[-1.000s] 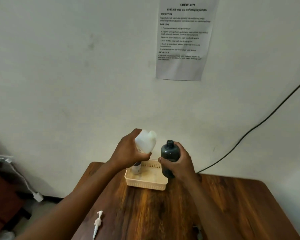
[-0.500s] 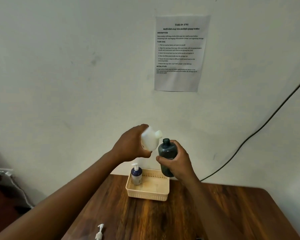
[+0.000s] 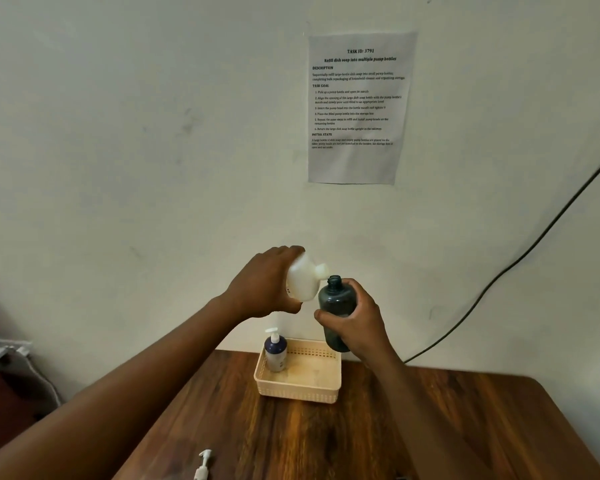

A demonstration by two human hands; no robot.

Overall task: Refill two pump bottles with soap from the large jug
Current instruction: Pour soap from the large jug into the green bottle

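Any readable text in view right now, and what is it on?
Wall sheet: "TASK ID: 3791"
Same sheet: "Refill dish soap into multiple pump bottles"
Same sheet, headings: "DESCRIPTION", "TASK GOAL", "INITIAL STATE"
Sheet's body lines: too small to read reliably.
Jug label, by the left hand: mostly hidden, unreadable.
Basket bottle label: blurred.

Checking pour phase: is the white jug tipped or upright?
Tipped. The left hand holds the jug with its spout angled right, at the dark bottle mouth. Flow: cannot tell.
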